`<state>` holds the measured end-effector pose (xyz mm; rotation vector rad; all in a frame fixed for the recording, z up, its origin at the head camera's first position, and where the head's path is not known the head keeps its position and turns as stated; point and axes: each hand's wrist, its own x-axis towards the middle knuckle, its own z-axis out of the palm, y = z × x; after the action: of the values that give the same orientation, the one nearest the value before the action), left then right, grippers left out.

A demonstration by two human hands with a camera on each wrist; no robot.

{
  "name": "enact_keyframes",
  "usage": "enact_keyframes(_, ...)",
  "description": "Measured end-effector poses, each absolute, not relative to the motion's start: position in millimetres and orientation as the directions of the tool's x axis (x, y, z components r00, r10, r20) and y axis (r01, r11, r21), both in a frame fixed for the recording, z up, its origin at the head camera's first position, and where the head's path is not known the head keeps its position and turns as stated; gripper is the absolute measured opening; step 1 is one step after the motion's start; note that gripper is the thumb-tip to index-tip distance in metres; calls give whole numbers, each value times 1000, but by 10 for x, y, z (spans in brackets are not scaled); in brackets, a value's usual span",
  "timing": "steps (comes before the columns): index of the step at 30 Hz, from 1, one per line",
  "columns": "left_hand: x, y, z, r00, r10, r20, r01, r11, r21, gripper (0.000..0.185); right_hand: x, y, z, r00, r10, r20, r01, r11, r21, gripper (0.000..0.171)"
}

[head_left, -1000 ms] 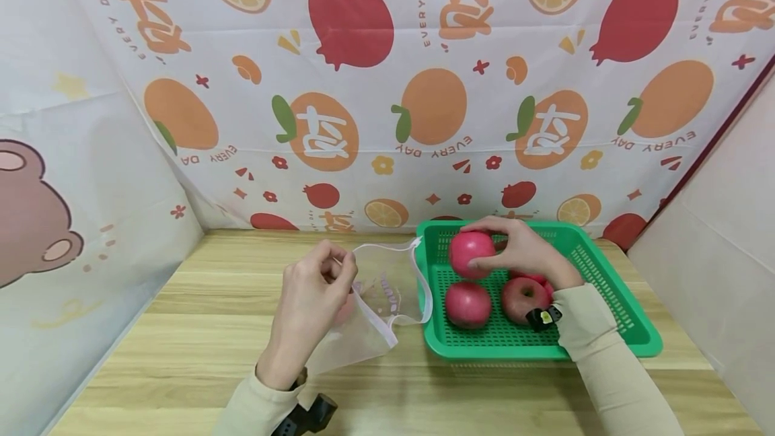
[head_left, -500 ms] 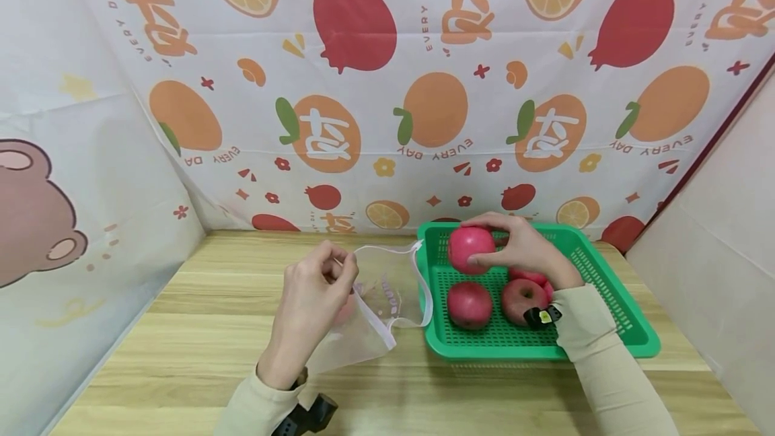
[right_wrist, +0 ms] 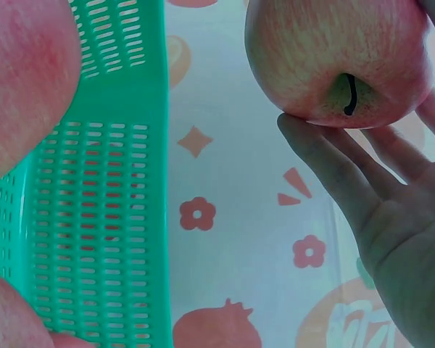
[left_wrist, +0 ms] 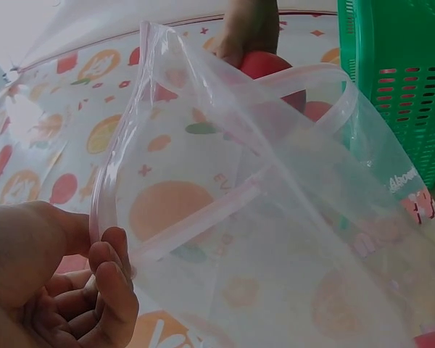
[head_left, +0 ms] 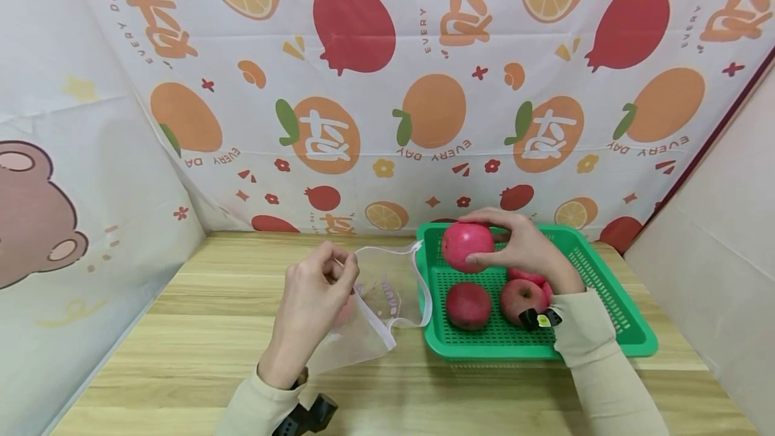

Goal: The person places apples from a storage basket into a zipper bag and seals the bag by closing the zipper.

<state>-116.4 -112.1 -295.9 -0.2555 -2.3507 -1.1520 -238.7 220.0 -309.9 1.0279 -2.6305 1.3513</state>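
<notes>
My left hand (head_left: 315,305) pinches the rim of a clear zip bag (head_left: 387,291) between thumb and fingers, and the bag's mouth gapes toward the basket. Through the film a reddish round thing shows faintly near the fingers. My right hand (head_left: 517,241) grips a red apple (head_left: 468,247) over the back left part of the green basket (head_left: 502,350). In the right wrist view that apple (right_wrist: 341,58) shows its stem, with fingertips against its side. Another apple (head_left: 468,305) lies in the basket below it, and one more apple (head_left: 522,299) sits beside that, near the right wrist.
The wooden table (head_left: 200,328) carries the bag and, on the right, the basket. A fruit-printed cloth (head_left: 387,120) hangs behind the table. More red fruit (head_left: 527,276) lies partly hidden under the right forearm.
My right hand has lifted the apple slightly and shifted a little left, toward the bag. The left hand and the bag have stayed nearly still.
</notes>
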Motion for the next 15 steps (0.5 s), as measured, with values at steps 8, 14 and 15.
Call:
enact_keyframes(8, -1179, -1112, -2961, -851, -48, 523, 383, 624, 681, 13, -2299, 2150, -3048, -768, -541, 342, -591, 392, -705, 64)
enact_keyframes(14, -1189, -1104, -2964, -850, -41, 525, 390, 620, 680, 13, -2204, 2051, -3015, -730, -557, 396, -637, 344, -690, 66)
enact_keyframes(15, -1190, -1103, -2965, -851, -40, 524, 391, 620, 681, 13, -2189, 2034, -3012, -718, -564, 408, -650, 334, -683, 67)
